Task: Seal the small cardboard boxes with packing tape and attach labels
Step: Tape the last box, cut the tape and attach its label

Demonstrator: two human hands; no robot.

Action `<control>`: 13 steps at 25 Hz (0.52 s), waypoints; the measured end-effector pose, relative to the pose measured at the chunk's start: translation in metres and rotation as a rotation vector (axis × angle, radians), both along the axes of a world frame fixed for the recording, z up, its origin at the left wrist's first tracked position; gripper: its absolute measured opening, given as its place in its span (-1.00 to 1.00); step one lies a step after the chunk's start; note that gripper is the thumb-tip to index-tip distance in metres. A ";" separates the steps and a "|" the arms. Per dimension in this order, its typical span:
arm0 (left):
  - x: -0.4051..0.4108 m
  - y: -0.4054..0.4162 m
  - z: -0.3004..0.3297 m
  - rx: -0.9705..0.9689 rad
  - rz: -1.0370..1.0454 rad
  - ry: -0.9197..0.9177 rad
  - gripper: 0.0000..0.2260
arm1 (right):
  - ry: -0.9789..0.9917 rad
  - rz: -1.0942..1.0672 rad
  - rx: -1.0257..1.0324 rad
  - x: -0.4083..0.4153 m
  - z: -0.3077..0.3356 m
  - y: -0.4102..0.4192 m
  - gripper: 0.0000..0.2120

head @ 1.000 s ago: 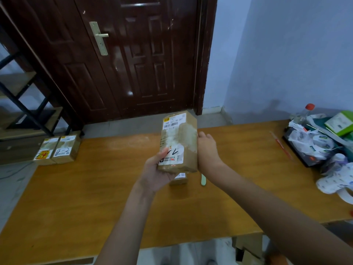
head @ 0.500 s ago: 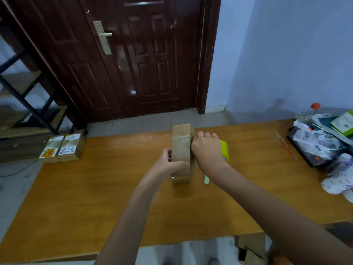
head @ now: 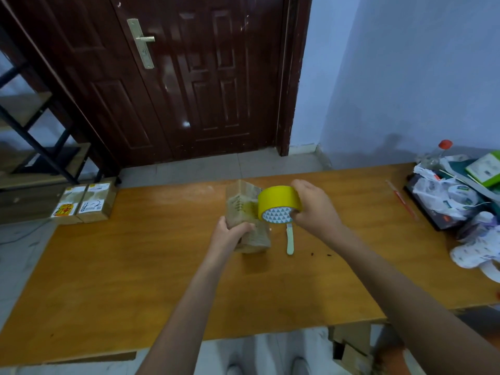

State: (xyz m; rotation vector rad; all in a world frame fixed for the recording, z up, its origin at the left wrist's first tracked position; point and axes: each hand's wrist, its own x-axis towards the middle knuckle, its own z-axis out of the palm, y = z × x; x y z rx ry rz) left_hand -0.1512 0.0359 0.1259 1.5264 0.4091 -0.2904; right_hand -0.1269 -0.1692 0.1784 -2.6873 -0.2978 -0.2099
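Note:
A small brown cardboard box stands on end near the middle of the wooden table. My left hand grips its near left side, fingers curled round the edge. My right hand holds a yellow roll of packing tape just right of the box, the roll touching the box's upper right edge. A pale green-handled cutter lies on the table below the roll.
Two labelled small boxes sit side by side at the table's far left corner. A heap of plastic bags, label rolls and a red-capped bottle fills the right end. A red pen lies near it. A dark door stands behind.
The box went from held up in both hands to standing on the table. My right hand left the box and picked up the yellow tape roll, bringing it to the box.

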 end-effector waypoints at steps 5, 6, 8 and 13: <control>0.004 -0.002 0.007 -0.089 -0.007 -0.008 -0.52 | -0.055 0.008 0.250 -0.003 -0.004 0.007 -0.69; 0.005 0.003 0.013 -0.142 0.008 0.000 -0.52 | -0.079 0.012 0.241 -0.002 -0.001 0.004 -0.69; 0.011 0.022 0.027 -0.302 0.041 0.016 -0.54 | -0.202 -0.059 0.070 0.005 0.007 -0.012 -0.70; 0.014 0.052 0.043 -0.446 -0.009 -0.030 -0.60 | -0.141 -0.143 -0.370 0.020 0.013 -0.028 -0.72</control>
